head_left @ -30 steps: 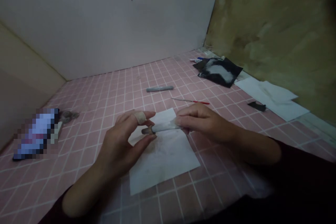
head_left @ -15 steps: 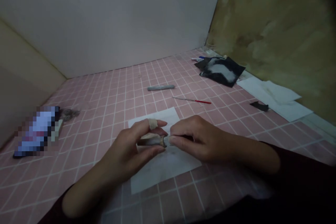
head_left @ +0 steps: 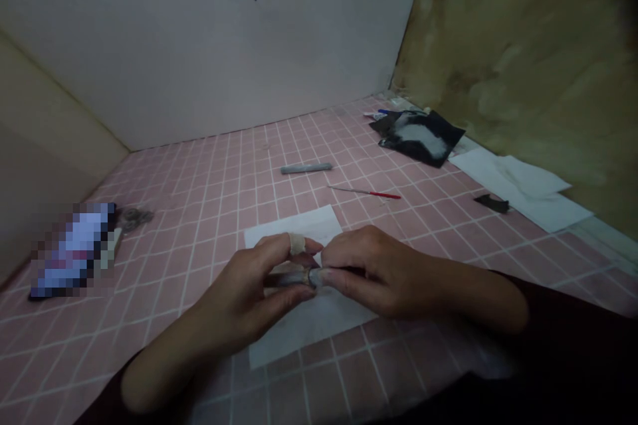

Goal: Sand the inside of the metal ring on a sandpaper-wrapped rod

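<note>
My left hand [head_left: 249,292] is closed around a short greyish-brown stick [head_left: 286,279], its thumb below and its fingers above. A strip of pale tape wraps one of those fingers. Against the stick's right end, my right hand [head_left: 373,269] pinches a small whitish-grey piece [head_left: 316,277] between thumb and curled fingers. Most of that piece is hidden by the fingers, and I cannot make out its kind. Both hands are close together over a white sheet of paper [head_left: 289,342], which has faint grey smudges.
Beyond the paper lie a grey bar [head_left: 306,168] and a thin red-handled tool [head_left: 383,195]. Dark sheets with whitish dust [head_left: 423,139], white papers [head_left: 538,202] and a dark scrap [head_left: 492,203] lie right. A phone [head_left: 74,249] and a grey clump [head_left: 135,218] are left. Walls bound the pink-tiled surface.
My left fingers have moved slightly right, nearer my right hand, and the stick sits slightly lower. Both hands keep their hold. The objects lying around have stayed put.
</note>
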Demonstrator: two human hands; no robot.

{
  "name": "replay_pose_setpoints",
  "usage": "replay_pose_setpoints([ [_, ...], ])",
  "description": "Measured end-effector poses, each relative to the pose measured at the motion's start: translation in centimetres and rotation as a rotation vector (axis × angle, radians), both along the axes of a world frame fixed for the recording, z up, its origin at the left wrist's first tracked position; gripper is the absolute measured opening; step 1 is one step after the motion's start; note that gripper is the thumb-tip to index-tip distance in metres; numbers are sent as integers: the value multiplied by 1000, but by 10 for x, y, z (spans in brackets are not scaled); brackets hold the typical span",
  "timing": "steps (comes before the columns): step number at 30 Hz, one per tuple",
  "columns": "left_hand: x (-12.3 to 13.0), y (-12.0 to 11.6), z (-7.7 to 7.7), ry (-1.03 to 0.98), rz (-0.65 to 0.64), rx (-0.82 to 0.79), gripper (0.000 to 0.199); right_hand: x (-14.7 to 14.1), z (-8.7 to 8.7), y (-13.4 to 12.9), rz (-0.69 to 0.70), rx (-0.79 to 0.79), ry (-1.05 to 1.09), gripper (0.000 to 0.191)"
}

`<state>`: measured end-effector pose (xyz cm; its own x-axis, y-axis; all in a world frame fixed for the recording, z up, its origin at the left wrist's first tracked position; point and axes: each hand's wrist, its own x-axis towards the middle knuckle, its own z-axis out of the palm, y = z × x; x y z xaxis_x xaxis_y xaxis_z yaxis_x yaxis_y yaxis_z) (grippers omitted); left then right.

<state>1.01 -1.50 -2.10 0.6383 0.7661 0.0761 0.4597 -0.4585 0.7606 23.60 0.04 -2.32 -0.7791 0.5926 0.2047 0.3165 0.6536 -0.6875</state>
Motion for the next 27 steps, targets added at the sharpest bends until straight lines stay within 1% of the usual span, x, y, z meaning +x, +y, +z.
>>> replay_pose_setpoints([
  [2, -1, 1, 0, 15, 28, 40, 38, 4, 2, 4, -3, -72, 16, 30],
  [5, -2, 3, 1, 30, 93, 146, 39, 9, 5, 10, -38, -219, 62, 34],
  [7, -1, 3, 0, 34, 109, 172, 39, 8, 5, 11, -56, -277, 71, 34],
  [10, 4, 0, -2, 72, 58, 201, 35, 2, 2, 7, -80, -307, 37, 31],
  [12, 6, 0, -3, 85, 48, 233, 33, 0, 1, 7, -94, -344, 31, 31],
  [17, 8, 0, -3, 85, 138, 330, 35, 3, 4, 12, -125, -420, 109, 33],
  [18, 8, -1, -3, 79, 128, 351, 34, 3, 3, 12, -134, -429, 98, 33],
  [20, 9, -2, -5, 75, 39, 404, 33, 2, 1, 11, -144, -438, 59, 34],
  [21, 9, -2, -5, 78, 28, 399, 35, 2, -1, 11, -157, -427, 50, 35],
  [23, 9, -2, -5, 68, 66, 392, 34, 2, -4, 11, -128, -419, 62, 38],
  [25, 8, -1, -4, 41, 99, 390, 31, 2, -6, 12, -174, -405, 92, 39],
  [27, 8, -2, -3, 31, 86, 390, 30, 1, -9, 11, -167, -426, 99, 39],
])
